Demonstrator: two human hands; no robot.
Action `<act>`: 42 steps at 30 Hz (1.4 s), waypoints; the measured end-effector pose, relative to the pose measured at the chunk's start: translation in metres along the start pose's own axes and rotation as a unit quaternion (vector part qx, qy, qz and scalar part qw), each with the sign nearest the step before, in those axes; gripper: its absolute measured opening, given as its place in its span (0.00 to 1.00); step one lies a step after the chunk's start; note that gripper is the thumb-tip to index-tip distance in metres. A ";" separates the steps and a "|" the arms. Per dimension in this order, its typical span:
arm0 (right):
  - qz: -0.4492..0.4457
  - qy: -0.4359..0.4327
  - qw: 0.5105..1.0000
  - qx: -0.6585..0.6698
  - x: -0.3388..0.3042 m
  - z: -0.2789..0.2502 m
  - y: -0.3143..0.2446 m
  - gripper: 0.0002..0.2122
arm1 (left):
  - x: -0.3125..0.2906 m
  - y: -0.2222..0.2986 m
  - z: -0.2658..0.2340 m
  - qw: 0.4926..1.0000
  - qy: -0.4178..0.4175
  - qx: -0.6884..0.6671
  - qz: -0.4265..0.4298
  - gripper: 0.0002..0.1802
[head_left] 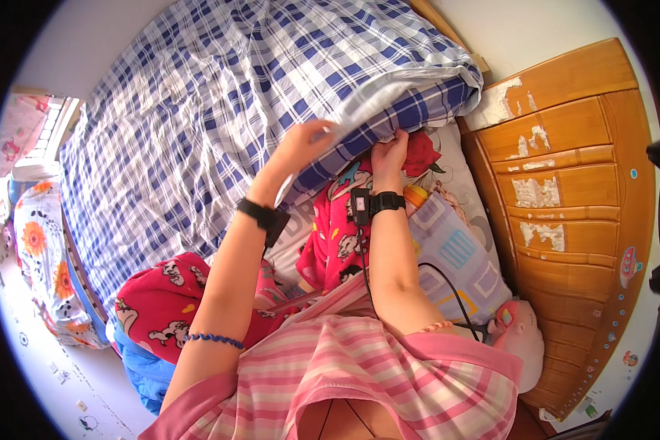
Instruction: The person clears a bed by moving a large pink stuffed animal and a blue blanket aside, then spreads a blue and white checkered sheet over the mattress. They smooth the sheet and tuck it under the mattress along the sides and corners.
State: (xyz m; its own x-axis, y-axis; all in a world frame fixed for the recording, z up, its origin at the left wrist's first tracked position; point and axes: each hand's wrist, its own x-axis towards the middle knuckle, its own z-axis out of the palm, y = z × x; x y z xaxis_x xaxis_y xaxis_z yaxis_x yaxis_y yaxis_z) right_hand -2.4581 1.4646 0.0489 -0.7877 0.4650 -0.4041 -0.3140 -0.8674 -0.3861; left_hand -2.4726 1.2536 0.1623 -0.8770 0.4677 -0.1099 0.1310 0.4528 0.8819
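A blue-and-white checked bed sheet [220, 95] covers the far part of the bed, its near edge lifted in a pale, blurred fold. My left hand [304, 150] is at this fold with the fingers curled closed on the cloth; the fingertips are slightly smeared. To its right, my right hand [390, 155] grips the darker blue checked edge of the sheet from the near side, thumb up, the other fingers partly hidden. Under my right wrist lies a bunched red blanket [334, 235] with cartoon dogs. Black straps with small boxes circle both wrists.
A wooden headboard [565, 161] with peeling patches stands on the right. Beside it lie a lilac patterned pillow [455, 253] and a pink plush toy [521, 337]. More red blanket [165, 301] and blue cloth [143, 370] are at the left. A black cable [447, 282] hangs near my right arm.
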 end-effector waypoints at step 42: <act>-0.267 0.028 0.884 -0.381 0.075 0.071 -0.145 0.16 | 0.022 -0.027 0.149 0.284 0.164 -0.939 -0.106 0.32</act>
State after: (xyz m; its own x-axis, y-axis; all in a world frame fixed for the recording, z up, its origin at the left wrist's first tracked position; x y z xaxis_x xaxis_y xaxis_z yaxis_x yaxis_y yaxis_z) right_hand -2.5098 1.6124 0.1336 -0.5998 0.7996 -0.0273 -0.1675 -0.1589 -0.9730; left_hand -2.4268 1.3649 0.0680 -0.8094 0.3454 -0.4749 -0.1479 -0.9026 -0.4044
